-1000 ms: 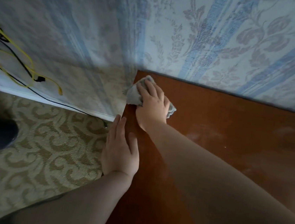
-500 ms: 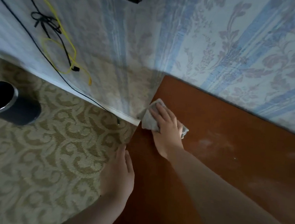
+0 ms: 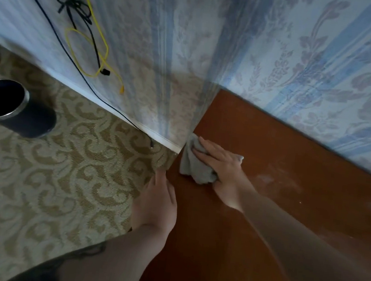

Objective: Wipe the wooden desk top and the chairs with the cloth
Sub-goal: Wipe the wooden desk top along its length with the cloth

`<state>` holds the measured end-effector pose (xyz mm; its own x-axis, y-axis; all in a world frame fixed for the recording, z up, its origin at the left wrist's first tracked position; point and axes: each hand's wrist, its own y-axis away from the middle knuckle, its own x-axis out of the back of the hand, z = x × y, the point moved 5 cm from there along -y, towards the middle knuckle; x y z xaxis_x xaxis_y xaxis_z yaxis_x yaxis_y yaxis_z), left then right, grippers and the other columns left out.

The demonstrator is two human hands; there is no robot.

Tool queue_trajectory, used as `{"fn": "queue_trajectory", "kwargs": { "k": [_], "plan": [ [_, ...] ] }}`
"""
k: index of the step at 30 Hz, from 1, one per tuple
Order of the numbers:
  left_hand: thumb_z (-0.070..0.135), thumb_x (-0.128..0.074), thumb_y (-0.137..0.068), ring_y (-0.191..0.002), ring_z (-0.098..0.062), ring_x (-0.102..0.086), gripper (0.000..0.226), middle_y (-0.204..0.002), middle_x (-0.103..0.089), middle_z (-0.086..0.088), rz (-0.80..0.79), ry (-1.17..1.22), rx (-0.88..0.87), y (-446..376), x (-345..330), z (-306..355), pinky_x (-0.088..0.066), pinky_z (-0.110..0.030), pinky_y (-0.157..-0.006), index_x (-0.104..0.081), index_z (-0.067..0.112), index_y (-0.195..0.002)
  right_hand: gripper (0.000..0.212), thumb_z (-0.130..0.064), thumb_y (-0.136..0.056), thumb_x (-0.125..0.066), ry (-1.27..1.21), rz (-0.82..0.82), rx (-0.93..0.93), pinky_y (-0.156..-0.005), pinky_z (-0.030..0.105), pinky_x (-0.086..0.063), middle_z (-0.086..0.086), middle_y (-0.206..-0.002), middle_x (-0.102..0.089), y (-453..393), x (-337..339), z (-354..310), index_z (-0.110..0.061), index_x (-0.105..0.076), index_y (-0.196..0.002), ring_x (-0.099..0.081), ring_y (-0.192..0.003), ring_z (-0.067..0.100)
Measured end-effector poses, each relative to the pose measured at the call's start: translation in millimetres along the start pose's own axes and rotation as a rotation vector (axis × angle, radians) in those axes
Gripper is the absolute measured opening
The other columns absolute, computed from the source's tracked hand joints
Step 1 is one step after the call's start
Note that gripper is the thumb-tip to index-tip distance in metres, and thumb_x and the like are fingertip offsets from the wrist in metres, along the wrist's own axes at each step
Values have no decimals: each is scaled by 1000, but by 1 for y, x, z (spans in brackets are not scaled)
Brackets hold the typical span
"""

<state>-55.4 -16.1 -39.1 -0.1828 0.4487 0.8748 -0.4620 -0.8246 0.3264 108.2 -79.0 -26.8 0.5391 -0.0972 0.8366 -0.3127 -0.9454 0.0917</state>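
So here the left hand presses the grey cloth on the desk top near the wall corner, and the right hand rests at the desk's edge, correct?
Hands are swapped. In the head view the right hand presses the grey cloth on the desk top near the wall corner; the left hand rests at the desk's edge.

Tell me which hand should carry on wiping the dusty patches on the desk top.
The right hand. It already presses the cloth on the desk top, next to the pale dusty smears. The left hand rests empty on the desk's left edge.
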Motion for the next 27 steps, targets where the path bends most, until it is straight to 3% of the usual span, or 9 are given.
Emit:
{"fn": "queue_trajectory", "kwargs": {
  "k": [2, 7, 9, 14, 16, 19, 21, 24, 27],
  "plan": [
    [31, -18, -103, -90, -8, -56, 34, -111, -55, 12, 2, -7, -16, 0, -1, 0, -32, -25, -62, -30, 25, -134, 73, 14, -79, -53, 39, -31, -10, -118, 25, -5, -10, -154, -27, 2, 11, 24, -27, -48, -140, -20, -144, 11],
    [28, -20, -102, -92, -11, -53, 25, -110, -53, 9, -47, 33, -13, -4, -4, 0, -40, -28, -70, -38, 22, -118, 70, 7, -75, -52, -104, 454, -554, -116, 32, -11, -6, -153, -35, -12, -1, 1, -23, -51, -139, -27, -141, 19],
    [30, -22, -101, -96, -13, -54, 21, -111, -53, 8, -60, 27, -9, -4, -2, 0, -41, -30, -72, -38, 22, -112, 73, 5, -75, -53, -94, 366, -454, -114, 31, -10, -7, -154, -31, -7, -19, -23, -25, -47, -141, -23, -141, 17],
    [30, -21, -102, -95, -11, -54, 26, -110, -56, 9, -38, 46, -50, -2, 3, 1, -41, -27, -71, -39, 24, -120, 79, 9, -80, -52, 110, -141, 8, -115, 17, 1, -22, -151, -16, 11, 4, -6, -35, -39, -144, -10, -139, -2],
    [30, -20, -103, -98, -9, -55, 33, -114, -56, 10, -39, 61, -92, -1, 7, 2, -46, -25, -77, -37, 26, -131, 72, 10, -84, -52, 56, -74, -80, -107, 5, 5, -21, -149, -23, 6, 18, 5, -34, -45, -140, -15, -138, -2],
    [35, -13, -103, -132, -10, -40, 48, -145, -41, 11, -30, 30, -133, 7, 1, -6, -34, -29, -104, -18, 27, -151, 66, 8, -82, -51, -72, 253, -387, -117, 22, -9, -5, -155, -30, -2, 7, -10, -24, -48, -140, -21, -144, 16],
    [37, -11, -102, -137, -12, -36, 52, -150, -38, 10, 12, -26, -152, 16, -2, -10, -32, -33, -108, -19, 25, -153, 66, -2, -87, -50, -27, 307, -491, -120, 30, -1, -6, -160, -15, -3, -14, -32, -25, -36, -147, -9, -147, 16],
    [40, -14, -99, -132, -14, -44, 56, -143, -49, 6, 52, -45, -156, 20, -7, -13, -39, -35, -102, -36, 20, -147, 64, -20, -97, -44, 72, 169, -277, -116, 26, 14, -12, -160, 7, 4, -28, -55, -29, -14, -153, 12, -145, 5],
    [39, -11, -101, -140, -14, -31, 54, -151, -37, 6, 21, -7, -161, 19, -7, -10, -29, -32, -109, -23, 22, -151, 71, -20, -97, -45, 217, -60, -64, -119, 31, 9, -15, -156, 16, 23, -17, -41, -35, -2, -151, 15, -144, 5]
  ]
}}
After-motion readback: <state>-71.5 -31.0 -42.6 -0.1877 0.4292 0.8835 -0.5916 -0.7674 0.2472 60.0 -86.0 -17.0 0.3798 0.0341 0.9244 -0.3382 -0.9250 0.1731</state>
